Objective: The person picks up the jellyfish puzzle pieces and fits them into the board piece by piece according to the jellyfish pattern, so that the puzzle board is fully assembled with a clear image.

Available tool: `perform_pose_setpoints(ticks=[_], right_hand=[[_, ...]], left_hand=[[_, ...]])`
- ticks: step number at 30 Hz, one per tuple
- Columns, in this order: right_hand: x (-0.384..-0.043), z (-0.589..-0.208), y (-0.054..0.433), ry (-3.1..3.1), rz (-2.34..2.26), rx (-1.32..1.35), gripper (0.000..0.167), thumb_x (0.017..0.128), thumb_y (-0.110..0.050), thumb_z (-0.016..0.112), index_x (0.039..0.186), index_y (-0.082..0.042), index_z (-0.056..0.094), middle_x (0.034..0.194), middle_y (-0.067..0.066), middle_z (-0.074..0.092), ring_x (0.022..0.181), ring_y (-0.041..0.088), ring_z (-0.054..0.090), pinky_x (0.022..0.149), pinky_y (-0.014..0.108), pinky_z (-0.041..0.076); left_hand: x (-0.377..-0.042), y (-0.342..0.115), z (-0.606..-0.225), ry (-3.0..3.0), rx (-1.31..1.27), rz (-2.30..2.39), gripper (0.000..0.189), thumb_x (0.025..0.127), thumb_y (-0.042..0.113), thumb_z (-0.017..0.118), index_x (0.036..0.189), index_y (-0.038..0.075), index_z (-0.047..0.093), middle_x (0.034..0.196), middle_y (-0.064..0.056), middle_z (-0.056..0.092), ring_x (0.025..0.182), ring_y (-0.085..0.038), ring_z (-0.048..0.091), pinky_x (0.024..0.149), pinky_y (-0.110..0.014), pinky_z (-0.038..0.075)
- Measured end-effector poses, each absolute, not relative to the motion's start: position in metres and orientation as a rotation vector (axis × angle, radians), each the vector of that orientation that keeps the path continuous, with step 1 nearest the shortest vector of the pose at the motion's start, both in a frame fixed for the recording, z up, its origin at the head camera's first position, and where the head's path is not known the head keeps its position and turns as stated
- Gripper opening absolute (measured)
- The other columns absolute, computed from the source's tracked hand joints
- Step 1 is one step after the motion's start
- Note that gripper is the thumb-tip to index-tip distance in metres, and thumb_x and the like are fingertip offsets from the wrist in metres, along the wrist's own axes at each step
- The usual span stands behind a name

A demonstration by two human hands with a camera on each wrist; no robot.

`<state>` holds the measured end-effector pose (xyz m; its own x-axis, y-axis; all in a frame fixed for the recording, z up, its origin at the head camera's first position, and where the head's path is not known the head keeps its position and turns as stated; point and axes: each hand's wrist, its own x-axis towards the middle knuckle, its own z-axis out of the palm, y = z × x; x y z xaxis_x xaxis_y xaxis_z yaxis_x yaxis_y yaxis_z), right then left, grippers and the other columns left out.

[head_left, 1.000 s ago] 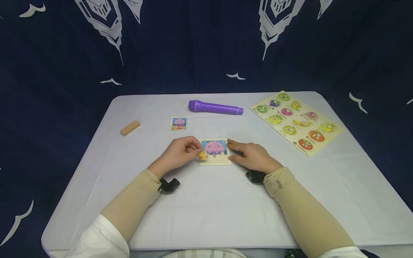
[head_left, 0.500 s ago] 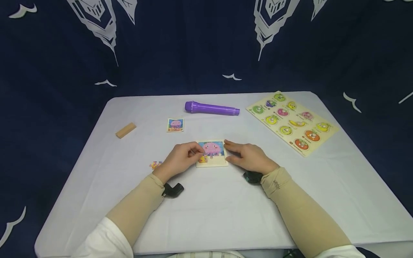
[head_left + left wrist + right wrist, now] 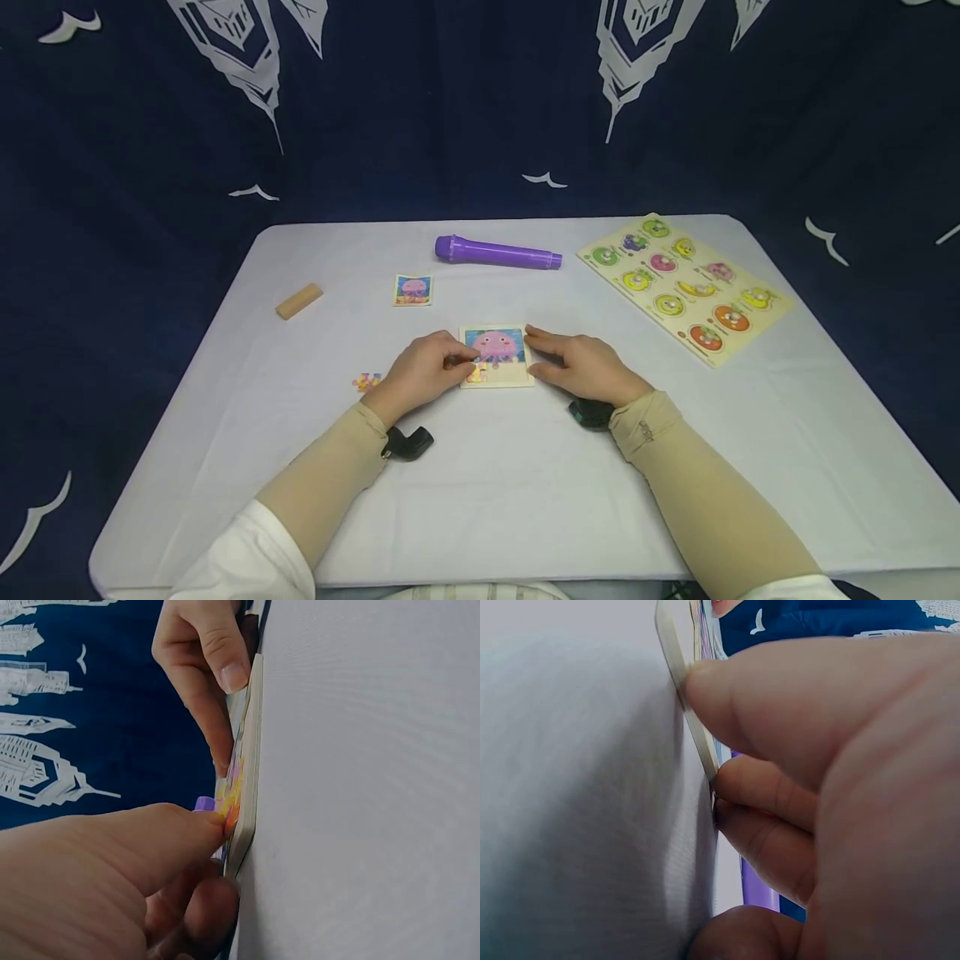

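A jigsaw puzzle board (image 3: 506,377) with a pink octopus picture lies on the table in the head view. At its lower left, my left hand (image 3: 427,371) pinches a yellow-orange puzzle piece (image 3: 234,799) between thumb and fingers, low against the board. Part of the piece is hidden by the fingertips. My right hand (image 3: 588,365) touches the board's right edge, fairly straight fingers near the upper corner and thumb near the lower one. Left of my left hand, a loose cluster of colourful puzzle pieces (image 3: 367,382) rests on the cloth, partly covered by the wrist.
Behind the board lies a small octopus picture card (image 3: 412,291). A purple toy microphone (image 3: 498,252) is at the back, a wooden block (image 3: 298,302) at the left. To the right lies a fruit picture board (image 3: 690,292). White cloth covers the table (image 3: 495,492).
My left hand has shifted slightly right, and the puzzle piece now sits lower in the board's lower left corner. Loose pieces beside the left wrist have come into view. My right hand stays put.
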<state>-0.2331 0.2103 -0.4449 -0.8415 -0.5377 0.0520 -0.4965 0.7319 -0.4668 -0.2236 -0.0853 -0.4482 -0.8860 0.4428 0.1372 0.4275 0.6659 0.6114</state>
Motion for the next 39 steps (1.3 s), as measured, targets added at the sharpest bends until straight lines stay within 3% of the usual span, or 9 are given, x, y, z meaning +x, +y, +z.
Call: perform_pose_setpoints(ticks=[11,29,34,39], right_hand=[[-0.234,-0.445,0.210,2.839,-0.728,-0.841,0.058,0.099,-0.039,0.068,0.149,-0.015,0.054,0.158,-0.002,0.047,0.137,0.028,0.055,0.106,0.050,0.049],[-0.233,-0.444,0.209,2.843,-0.715,-0.817,0.057,0.099,-0.040,0.067,0.149,-0.015,0.055,0.157,-0.002,0.048,0.135,0.028,0.056,0.107,0.050,0.049],[-0.233,-0.444,0.210,2.841,-0.713,-0.822,0.058,0.099,-0.039,0.067,0.150,-0.015,0.054,0.158,-0.001,0.047,0.137,0.028,0.055,0.106,0.050,0.049],[-0.233,-0.444,0.209,2.839,-0.727,-0.821,0.057,0.099,-0.039,0.068,0.149,-0.015,0.055,0.158,-0.002,0.047,0.137,0.028,0.055,0.106,0.050,0.049]], left_hand=[[-0.222,-0.086,-0.447,2.938,0.863,0.881,0.017,0.096,0.024,0.075,0.112,0.021,0.081,0.099,0.005,0.065,0.075,-0.007,0.053,0.065,-0.025,0.046],[-0.212,-0.081,-0.438,3.077,0.989,0.393,0.029,0.095,0.046,0.073,0.117,0.028,0.080,0.096,0.008,0.060,0.072,-0.006,0.050,0.056,-0.024,0.045],[-0.207,-0.077,-0.439,3.165,1.053,0.190,0.027,0.098,0.044,0.069,0.116,0.028,0.080,0.093,0.004,0.060,0.075,-0.011,0.052,0.055,-0.029,0.050],[-0.209,-0.081,-0.442,3.138,0.994,0.234,0.030,0.099,0.041,0.066,0.124,0.029,0.077,0.101,0.004,0.062,0.080,-0.011,0.055,0.058,-0.029,0.051]])
